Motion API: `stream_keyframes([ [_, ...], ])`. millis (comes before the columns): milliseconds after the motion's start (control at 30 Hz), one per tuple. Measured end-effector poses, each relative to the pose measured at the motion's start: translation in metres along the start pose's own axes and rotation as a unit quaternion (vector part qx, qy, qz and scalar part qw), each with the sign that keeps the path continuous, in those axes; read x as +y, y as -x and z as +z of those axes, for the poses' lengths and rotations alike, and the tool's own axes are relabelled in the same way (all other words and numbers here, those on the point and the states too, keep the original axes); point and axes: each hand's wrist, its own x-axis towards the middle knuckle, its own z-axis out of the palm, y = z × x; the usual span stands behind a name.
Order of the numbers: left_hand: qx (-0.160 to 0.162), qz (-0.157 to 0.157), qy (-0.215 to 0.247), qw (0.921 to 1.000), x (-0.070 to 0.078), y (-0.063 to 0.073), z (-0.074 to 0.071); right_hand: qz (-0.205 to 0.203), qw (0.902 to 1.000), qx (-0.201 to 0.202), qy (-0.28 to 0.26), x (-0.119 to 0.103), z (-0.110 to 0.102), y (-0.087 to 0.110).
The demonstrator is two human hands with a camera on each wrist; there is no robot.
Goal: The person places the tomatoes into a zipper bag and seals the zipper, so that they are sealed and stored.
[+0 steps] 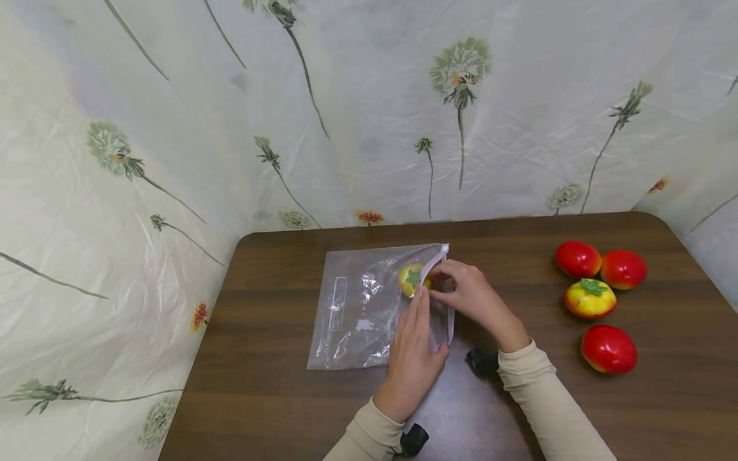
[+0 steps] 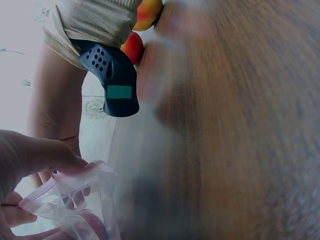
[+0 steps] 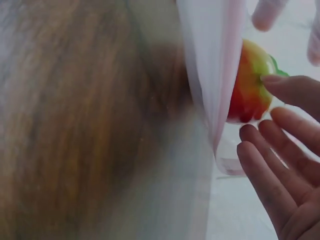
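A clear zip bag [image 1: 346,320] lies flat on the table, its pale pink zip edge facing right. Inside its mouth sits a yellow-and-red toy fruit with a green leafy top [image 1: 410,280], partly covered by the plastic. My left hand [image 1: 410,358] holds the bag's mouth; in the left wrist view its thumb [image 2: 55,155] and fingers pinch the zip edge. Reaching in from the right, my right hand [image 1: 475,298] is at the opening. The right wrist view has its fingers spread and the thumb [image 3: 290,90] against the toy fruit [image 3: 250,85].
On the right of the brown table [image 1: 259,410] are three red toy fruits [image 1: 578,258] and a yellow-and-red one with a green leaf [image 1: 590,299]. A flower-patterned sheet [image 1: 369,128] hangs behind the table. Black wrist cameras [image 1: 481,362] are strapped under both wrists.
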Motion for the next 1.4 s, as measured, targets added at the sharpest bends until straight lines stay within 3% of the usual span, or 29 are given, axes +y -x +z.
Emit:
stream_keyframes([
  [467,0.002,0.004,0.005,1.0,0.0,-0.001,-0.002,-0.018,0.9989,0.036,0.022,-0.005,0.009,-0.008],
  [967,0.002,0.006,0.01,0.9999,0.0,0.0,0.0,0.004,0.9998,0.017,0.007,-0.005,0.011,-0.015],
  [1400,0.016,0.011,-0.001,0.9998,0.0,-0.001,0.0,-0.016,0.9997,-0.001,0.021,-0.004,0.017,-0.02],
])
